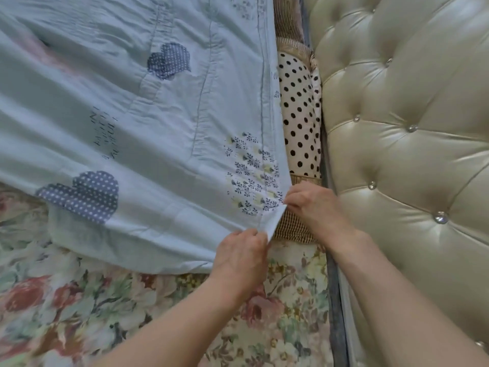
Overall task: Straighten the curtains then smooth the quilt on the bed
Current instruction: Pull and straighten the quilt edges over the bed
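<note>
While the left hand [242, 254] pinches the pale-blue cloud-printed quilt [132, 115] at its corner, the right hand [312, 205] grips the adjoining edge beside the cream tufted headboard [410, 128].

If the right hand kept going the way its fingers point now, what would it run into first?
Pinching the quilt corner, the right hand points left across the bed, so it would probably push straight into the quilt itself; depth is hard to judge.

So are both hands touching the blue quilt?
Touching. The head view shows the left hand and the right hand each pinching the corner of the quilt, with fabric folded between their fingertips.
</note>
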